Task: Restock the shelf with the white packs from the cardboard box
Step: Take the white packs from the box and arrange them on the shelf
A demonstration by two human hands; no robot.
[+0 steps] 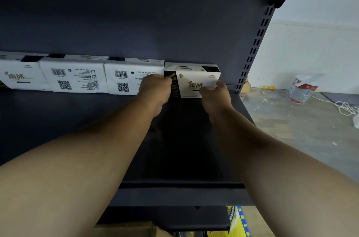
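Note:
A white pack [191, 79] with a black and gold band stands at the right end of a row on the dark shelf [180, 159], against the back panel. My left hand [155, 89] grips its left edge and my right hand [214, 95] grips its lower right corner. Three more white packs stand to its left: one [128, 75] touching it, then another [73, 75], then one [17, 75] at the frame's left edge. A corner of the cardboard box [136, 230] shows below the shelf, mostly hidden.
A slotted shelf upright [254, 42] rises just right of the held pack. Beyond it lie a concrete floor with a crumpled labelled bag [303, 89], a white cable [345, 107] and small yellow items [268, 87]. A yellow package [238, 221] sits below the shelf.

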